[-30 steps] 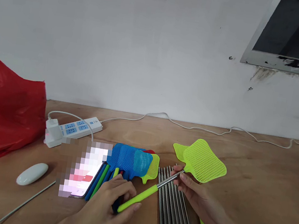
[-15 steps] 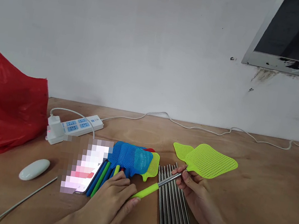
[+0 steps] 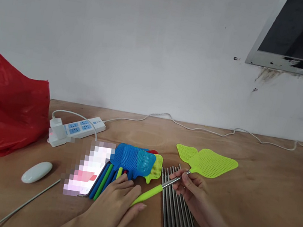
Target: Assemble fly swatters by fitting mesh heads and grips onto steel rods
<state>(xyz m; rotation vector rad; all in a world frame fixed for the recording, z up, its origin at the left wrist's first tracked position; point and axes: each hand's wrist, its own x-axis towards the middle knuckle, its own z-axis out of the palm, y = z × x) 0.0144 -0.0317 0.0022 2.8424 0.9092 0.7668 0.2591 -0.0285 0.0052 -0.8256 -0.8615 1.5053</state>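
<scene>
A yellow-green fly swatter (image 3: pixel 213 163) with a metal shaft is held at a slant between both hands. My left hand (image 3: pixel 116 203) is closed around its yellow-green handle, at the lower left end. Near the mesh head, the fingers of my right hand (image 3: pixel 194 190) pinch the shaft. Under and beside that hand lies a row of metal rods (image 3: pixel 174 215). Blue, red and yellow-green swatter heads (image 3: pixel 133 159) are piled beyond my left hand, with coloured handles (image 3: pixel 104 180) partly hidden by it. Another yellow-green swatter head (image 3: pixel 185 152) lies behind the held one.
At the left stand a red plastic bag (image 3: pixel 7 107) and a white power strip (image 3: pixel 83 128) with a plugged-in charger. A lit phone (image 3: pixel 88 172) and a white oval object (image 3: pixel 36 172) lie nearer. A white cable (image 3: pixel 203 130) runs along the wall.
The held swatter's head has turned slightly and looks narrower. My right hand has shifted a little left and up; my left hand keeps its hold.
</scene>
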